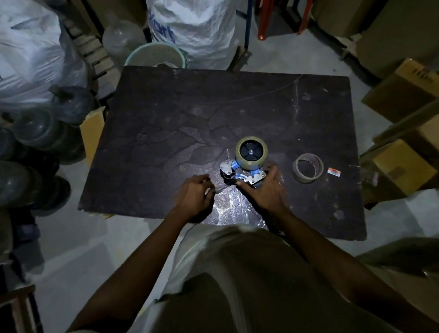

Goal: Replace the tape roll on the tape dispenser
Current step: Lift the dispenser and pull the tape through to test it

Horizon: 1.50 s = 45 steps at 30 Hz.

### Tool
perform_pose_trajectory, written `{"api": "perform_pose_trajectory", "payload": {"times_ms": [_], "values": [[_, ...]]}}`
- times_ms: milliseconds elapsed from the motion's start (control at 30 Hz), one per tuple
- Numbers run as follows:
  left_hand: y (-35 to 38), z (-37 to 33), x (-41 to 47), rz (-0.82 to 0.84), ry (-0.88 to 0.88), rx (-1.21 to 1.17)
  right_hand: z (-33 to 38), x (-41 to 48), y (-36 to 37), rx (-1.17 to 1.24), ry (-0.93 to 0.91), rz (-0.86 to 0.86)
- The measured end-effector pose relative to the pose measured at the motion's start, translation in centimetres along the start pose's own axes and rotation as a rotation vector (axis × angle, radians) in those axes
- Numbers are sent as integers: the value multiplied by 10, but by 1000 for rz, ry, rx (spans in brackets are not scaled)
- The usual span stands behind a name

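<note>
A blue and metal tape dispenser [241, 174] stands on the dark table [185, 122], with a full tan tape roll [251, 152] mounted on its black hub. My right hand [265, 189] grips the dispenser's handle from the near side. My left hand [194, 194] is just left of the dispenser's front roller, fingers pinched together, apparently on the clear tape end, which is hard to make out. A near-empty cardboard tape core [308, 168] lies on the table to the right of the dispenser.
A small red and white scrap [333, 171] lies right of the core. Crinkled clear plastic [230, 206] lies between my hands. Cardboard boxes [404, 166] crowd the right side, large water jugs [34, 140] the left, white sacks [193, 22] and a bucket [156, 55] behind the table.
</note>
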<state>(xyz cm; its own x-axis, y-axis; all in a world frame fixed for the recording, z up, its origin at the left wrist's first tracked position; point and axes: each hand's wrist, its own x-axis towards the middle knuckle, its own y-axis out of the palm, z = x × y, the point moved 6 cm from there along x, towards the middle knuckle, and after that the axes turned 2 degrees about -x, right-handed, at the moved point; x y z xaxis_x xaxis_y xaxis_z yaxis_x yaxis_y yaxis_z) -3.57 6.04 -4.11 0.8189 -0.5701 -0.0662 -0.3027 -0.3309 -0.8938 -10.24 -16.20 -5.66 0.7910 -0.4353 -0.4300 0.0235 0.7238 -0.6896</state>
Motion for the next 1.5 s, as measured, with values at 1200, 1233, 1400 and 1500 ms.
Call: {"api": "perform_pose_trajectory", "payload": {"times_ms": [1200,1233,1400,1500], "values": [[40,30,28,404,-1158,-1272,2,-25,26,952,432,836],[38,32,29,396,-1148,-1253,3,-25,29,969,438,859],[29,37,33,425,-1099,-1158,20,-26,18,1050,395,815],[20,38,48,419,-1025,-1079,24,-20,13,1170,336,710]]}}
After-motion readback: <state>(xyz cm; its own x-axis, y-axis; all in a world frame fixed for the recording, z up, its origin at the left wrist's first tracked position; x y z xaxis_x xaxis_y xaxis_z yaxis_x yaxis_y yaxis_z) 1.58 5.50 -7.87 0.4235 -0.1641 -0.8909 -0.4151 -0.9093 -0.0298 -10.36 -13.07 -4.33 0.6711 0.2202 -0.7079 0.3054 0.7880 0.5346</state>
